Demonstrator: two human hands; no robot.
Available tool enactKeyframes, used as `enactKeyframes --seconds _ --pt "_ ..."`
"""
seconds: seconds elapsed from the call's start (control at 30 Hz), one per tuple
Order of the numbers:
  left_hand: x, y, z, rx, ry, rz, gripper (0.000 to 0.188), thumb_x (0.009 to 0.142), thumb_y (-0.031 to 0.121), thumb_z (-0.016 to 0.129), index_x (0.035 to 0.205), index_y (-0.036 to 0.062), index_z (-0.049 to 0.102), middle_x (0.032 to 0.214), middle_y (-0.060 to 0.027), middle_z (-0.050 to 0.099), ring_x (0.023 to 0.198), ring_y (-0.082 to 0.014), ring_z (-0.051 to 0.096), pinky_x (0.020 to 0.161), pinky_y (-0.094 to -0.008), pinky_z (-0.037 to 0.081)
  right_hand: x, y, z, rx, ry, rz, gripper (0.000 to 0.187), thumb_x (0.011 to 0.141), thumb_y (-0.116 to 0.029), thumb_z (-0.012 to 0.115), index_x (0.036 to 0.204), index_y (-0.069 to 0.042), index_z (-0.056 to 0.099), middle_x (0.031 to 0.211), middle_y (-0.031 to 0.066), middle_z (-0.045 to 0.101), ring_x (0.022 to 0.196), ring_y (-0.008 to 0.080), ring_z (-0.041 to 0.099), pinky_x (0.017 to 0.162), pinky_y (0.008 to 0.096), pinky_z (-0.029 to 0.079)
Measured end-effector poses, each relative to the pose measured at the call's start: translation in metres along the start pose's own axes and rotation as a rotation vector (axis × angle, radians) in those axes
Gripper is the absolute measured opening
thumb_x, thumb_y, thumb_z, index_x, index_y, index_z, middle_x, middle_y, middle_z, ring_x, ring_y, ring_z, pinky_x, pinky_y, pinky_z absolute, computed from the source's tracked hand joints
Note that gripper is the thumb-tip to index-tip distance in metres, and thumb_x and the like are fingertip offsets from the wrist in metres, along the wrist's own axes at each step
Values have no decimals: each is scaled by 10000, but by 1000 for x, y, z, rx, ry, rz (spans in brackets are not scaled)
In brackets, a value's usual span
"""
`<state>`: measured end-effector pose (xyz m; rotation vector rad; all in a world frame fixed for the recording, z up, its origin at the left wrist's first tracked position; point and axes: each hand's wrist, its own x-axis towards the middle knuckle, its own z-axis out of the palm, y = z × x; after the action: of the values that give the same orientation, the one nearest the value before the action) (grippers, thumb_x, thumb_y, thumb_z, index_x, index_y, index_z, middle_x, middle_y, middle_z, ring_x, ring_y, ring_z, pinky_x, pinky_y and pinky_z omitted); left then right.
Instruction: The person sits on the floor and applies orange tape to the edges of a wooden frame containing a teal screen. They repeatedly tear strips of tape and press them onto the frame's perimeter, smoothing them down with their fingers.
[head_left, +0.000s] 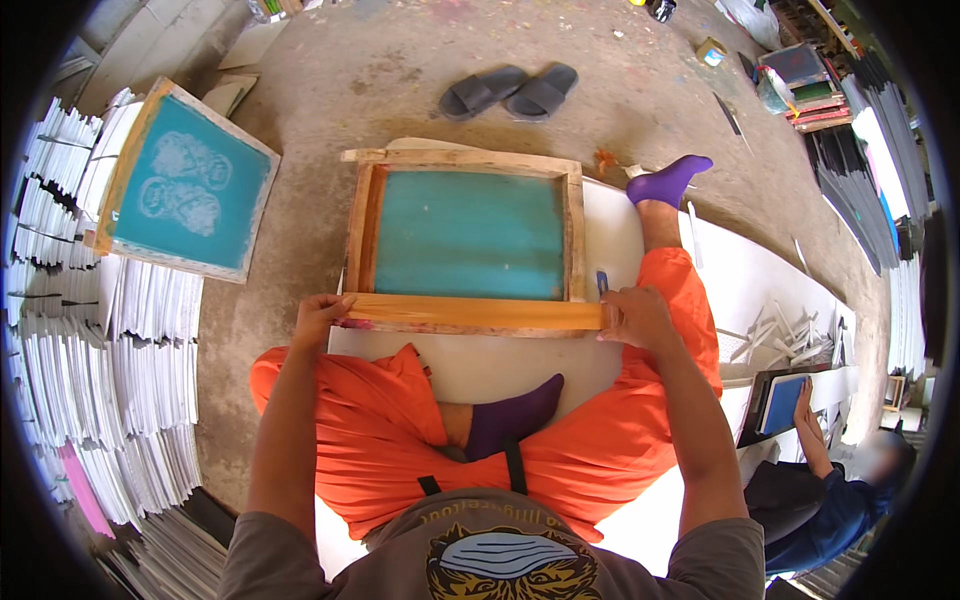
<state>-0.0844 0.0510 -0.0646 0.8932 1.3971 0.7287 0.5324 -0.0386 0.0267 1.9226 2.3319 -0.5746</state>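
A wooden screen-printing frame [573,230] with teal mesh [470,235] lies in front of my crossed legs. Along its near rail runs a glossy tan strip of tape [475,312], stretched from one corner to the other. My left hand [322,314] pinches the strip's left end at the near left corner. At the opposite corner, my right hand [640,316] has its fingers closed on the right end. A small blue tool, perhaps a cutter [602,282], sticks up beside the right fingers; how it is held is hidden.
Another teal screen [180,190] with pale shapes leans against stacks of white sheets [150,370] at left. Black sandals [510,92] lie on the floor beyond the frame. At right are white offcuts [790,335] and a seated person [840,510] touching a blue panel [782,405].
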Motion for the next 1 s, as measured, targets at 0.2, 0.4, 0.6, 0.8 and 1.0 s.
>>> enactKeyframes --seconds 0.2,0.4,0.6,0.8,1.0 --pt "1 0 3 87 140 -11 248 951 227 848 953 -11 778 757 -6 683 649 -70 566 629 -235 448 5 -12 2 -2 68 -34 607 654 -448 952 1156 -174 745 966 40 723 977 281 706 897 449 491" --pt "7 -7 -6 3 217 -71 246 955 233 847 969 -4 783 808 -14 706 683 -84 581 654 -249 470 8 -13 22 105 116 -15 602 680 -408 936 1183 -154 722 1000 69 732 1008 321 722 868 479 571" --pt "1 -4 -5 148 158 45 255 960 221 841 991 -24 777 827 -15 717 749 -98 631 694 -251 498 28 -30 17 -171 -181 98 518 749 -361 890 1175 -129 709 1037 102 740 991 342 738 847 487 589" --pt "-2 2 8 119 182 38 260 954 206 842 978 -44 775 840 -46 734 734 -106 638 687 -272 503 31 -23 30 -210 -165 71 565 757 -398 885 1199 -101 697 1035 108 745 980 345 747 825 486 601" --pt "1 -5 1 166 167 53 280 958 214 835 988 -59 778 818 -56 736 689 -113 637 656 -271 506 33 -31 32 -239 -196 87 552 806 -404 859 1209 -74 676 1056 120 753 979 346 752 836 483 605"
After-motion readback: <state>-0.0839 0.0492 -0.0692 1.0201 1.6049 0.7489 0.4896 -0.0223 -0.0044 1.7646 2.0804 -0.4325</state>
